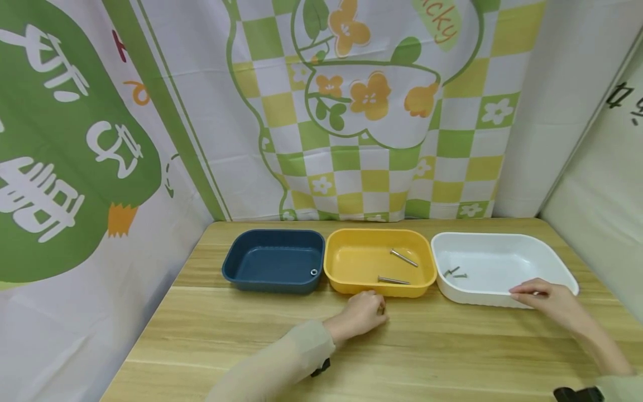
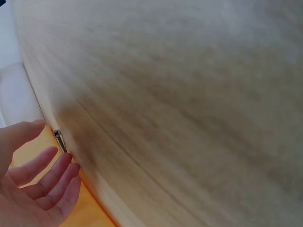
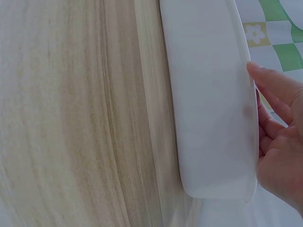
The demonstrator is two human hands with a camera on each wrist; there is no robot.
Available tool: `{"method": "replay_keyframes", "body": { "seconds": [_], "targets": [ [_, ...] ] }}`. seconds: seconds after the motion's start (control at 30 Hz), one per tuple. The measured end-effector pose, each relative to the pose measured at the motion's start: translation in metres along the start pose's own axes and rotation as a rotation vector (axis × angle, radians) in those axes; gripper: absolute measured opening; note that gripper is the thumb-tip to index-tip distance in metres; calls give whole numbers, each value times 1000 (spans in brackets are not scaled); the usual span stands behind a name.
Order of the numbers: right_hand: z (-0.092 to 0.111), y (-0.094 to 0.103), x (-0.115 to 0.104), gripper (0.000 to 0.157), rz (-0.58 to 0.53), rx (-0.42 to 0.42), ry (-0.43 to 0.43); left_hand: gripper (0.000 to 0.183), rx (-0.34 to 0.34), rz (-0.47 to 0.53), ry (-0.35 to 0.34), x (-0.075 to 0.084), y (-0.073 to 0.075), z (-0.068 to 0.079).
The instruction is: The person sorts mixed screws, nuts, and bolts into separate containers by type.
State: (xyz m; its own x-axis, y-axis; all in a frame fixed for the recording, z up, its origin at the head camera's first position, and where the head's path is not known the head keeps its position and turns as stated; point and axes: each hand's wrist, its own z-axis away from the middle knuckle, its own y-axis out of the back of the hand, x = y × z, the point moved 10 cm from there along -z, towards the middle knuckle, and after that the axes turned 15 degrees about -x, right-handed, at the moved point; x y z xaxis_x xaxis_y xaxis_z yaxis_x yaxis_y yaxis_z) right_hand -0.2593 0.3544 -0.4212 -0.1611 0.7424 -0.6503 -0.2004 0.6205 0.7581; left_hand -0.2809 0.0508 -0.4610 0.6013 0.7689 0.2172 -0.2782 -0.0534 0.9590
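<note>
My left hand [image 1: 359,317] is low in front of the yellow tray [image 1: 346,287], its fingers loosely bent. In the left wrist view a cross-head screw [image 2: 58,138] shows between the thumb and the fingertips. The thumb is apart from it, and the screw's far end meets or passes behind a fingertip; which one I cannot tell. My right hand [image 1: 555,304] holds the front rim of the white tray [image 1: 494,297] near its right end. In the right wrist view the thumb lies on the rim and the other fingers are partly hidden behind it.
Two long screws [image 1: 394,280] lie in the yellow tray. Several short screws [image 1: 456,273] are in the white tray's left end. A blue tray [image 1: 273,287] at the left holds a nut [image 1: 313,272]. Behind the wooden table [image 1: 402,357] hangs a printed curtain [image 1: 366,167].
</note>
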Motion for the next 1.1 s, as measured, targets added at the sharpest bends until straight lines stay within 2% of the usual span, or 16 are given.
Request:
{"method": "replay_keyframes", "body": {
  "seconds": [0.13, 0.37, 0.63, 0.73, 0.97, 1.1],
  "targets": [
    [0, 0, 0, 21, 0, 0, -6, 19, -4, -5, 18, -1, -1, -2],
    [1, 0, -1, 22, 4, 3, -11, 13, 8, -70, 21, 2, -1, -5],
    [0, 1, -2, 21, 9, 14, -8, 20, 29, -107, 23, 4, -2, -5],
    [0, 0, -2, 20, 6, 13, 2, 22, 31, -107, 17, 4, -2, -5],
    [-1, -1, 1, 18, -2, 13, -1, 12, 0, -83, 19, 2, -5, -7],
    [0, -1, 0, 19, -3, 7, 1, 11, 8, -95, 10, 3, -4, -6]
  ]
}}
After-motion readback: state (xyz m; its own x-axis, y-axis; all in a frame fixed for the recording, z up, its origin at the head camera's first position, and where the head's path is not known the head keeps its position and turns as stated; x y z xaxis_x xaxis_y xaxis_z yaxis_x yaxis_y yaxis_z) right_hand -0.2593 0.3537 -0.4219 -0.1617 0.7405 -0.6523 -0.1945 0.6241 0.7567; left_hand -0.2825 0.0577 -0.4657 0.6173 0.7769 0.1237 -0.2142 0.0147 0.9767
